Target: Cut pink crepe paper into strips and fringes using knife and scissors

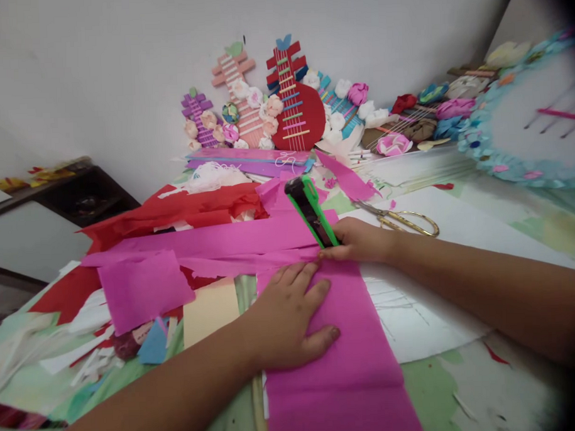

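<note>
My left hand (291, 316) lies flat with its fingers apart, pressing on a long sheet of pink crepe paper (341, 389). Around a green and black box cutter (310, 208) the fingers of my right hand (361, 238) are closed. The cutter leans up and to the left above the far edge of the pink sheet, and its blade end is hidden by my hand. Just beyond both hands, a long pink strip (222, 238) runs across the table. A smaller pink piece (146, 286) lies to the left.
Gold-handled scissors (405, 223) rest on white board (442, 323) at the right. Red crepe paper (174, 207) and scraps cover the left side. Decorated paper instruments (302, 108) lean against the wall behind. A blue-rimmed round craft piece (483, 149) stands at the far right.
</note>
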The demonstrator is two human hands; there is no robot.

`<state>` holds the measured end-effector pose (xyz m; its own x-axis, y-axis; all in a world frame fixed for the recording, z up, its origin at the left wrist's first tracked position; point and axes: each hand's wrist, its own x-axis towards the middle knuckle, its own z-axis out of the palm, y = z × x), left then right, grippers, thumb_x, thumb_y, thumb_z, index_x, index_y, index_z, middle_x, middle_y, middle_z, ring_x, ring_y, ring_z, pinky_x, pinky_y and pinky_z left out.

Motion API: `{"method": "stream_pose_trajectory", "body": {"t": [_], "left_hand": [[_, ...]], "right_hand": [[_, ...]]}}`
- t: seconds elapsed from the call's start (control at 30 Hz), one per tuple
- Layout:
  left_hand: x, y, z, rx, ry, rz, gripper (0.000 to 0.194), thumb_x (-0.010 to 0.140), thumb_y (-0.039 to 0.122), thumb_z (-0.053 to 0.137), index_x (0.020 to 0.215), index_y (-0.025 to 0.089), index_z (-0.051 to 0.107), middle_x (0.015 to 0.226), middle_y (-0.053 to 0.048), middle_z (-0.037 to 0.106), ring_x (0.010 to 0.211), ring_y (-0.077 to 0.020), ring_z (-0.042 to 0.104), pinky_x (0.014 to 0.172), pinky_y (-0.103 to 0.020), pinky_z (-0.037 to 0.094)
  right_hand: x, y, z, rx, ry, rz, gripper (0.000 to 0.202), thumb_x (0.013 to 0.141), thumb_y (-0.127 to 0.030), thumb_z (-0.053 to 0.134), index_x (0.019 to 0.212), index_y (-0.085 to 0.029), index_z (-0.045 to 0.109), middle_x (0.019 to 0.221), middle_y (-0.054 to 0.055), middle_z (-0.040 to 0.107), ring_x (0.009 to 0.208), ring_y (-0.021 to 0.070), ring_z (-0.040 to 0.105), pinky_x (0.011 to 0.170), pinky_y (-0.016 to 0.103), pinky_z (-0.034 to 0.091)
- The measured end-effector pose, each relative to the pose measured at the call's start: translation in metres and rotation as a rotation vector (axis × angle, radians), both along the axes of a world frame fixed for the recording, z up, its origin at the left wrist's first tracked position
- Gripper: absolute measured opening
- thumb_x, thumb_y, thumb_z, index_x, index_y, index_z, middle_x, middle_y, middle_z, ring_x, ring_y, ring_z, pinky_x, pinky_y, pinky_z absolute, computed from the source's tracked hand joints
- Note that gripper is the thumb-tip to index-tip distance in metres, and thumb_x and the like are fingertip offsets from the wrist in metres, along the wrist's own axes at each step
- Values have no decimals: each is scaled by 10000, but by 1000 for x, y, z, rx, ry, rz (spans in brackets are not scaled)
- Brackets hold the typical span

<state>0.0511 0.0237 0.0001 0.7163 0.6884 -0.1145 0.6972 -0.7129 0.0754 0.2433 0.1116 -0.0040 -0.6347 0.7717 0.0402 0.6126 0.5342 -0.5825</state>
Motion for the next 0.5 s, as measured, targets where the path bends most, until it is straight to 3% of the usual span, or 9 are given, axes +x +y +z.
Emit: {"method": "stream_pose_trajectory", "body": {"t": [0.13, 0.23, 0.4, 0.5], "left_hand": [[-1, -1, -1, -8, -8, -6, 635, 803, 531, 341, 1294, 128, 362, 1374, -211, 254, 1245, -372, 244, 977, -543, 234], [-2, -1, 0, -27, -5, 1, 641, 804, 536, 335, 1300, 132, 353, 1380, -206, 243, 1249, -375, 233, 978, -547, 227], [-3, 1, 3, -62, -20, 0, 646, 802, 547, 328, 1304, 141, 350, 1383, -210, 232, 1250, -383, 223, 963, -556, 241], [-3, 3, 3, -46, -50, -45, 609, 793, 541, 349, 1310, 220, 335, 1397, -155, 237, 1235, -379, 253, 952, -570, 241]], "right_hand": [[4, 2, -5, -86, 108, -116, 372, 692, -505, 491, 656, -139, 539, 577, -19, 480, 551, 90, 435, 513, 207, 330], [5, 2, -3, -141, 195, -118, 326, 662, -466, 546, 653, -141, 550, 581, -17, 498, 556, 89, 446, 523, 212, 353], [5, -4, 24, -173, 390, -195, 294, 616, -388, 622, 779, -152, 560, 624, -5, 563, 499, 75, 469, 462, 202, 368], [6, -7, 40, -177, 325, -184, 282, 616, -386, 631, 774, -171, 540, 523, -40, 505, 420, 63, 439, 388, 185, 329]]}}
